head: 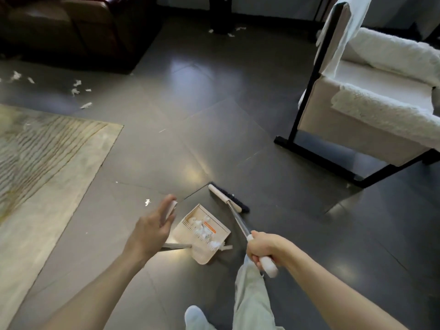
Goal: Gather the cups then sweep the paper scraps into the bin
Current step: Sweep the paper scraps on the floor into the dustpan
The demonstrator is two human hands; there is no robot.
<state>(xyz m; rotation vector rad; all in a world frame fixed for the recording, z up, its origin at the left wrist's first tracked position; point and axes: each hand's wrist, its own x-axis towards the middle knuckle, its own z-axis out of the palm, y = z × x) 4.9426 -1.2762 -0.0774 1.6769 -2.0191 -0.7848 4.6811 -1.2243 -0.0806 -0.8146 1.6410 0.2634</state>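
My right hand (263,250) grips the white end of a broom's handle; its metal shaft runs down to the broom head (227,198), which lies on the dark tiles. Just left of it sits a beige dustpan (215,235) with white paper scraps heaped inside. My left hand (152,227) holds the white top of the dustpan's long handle (173,207), fingers loosely round it. One loose scrap (147,202) lies on the floor just beyond my left hand. More scraps (77,89) are scattered far left, and a few scraps (229,31) at the back. No cups or bin show.
A beige rug (47,163) covers the floor at left. A brown leather sofa (71,27) stands at the back left. A white armchair (371,108) on a black frame stands at right. My trouser leg and foot (247,301) are below the broom.
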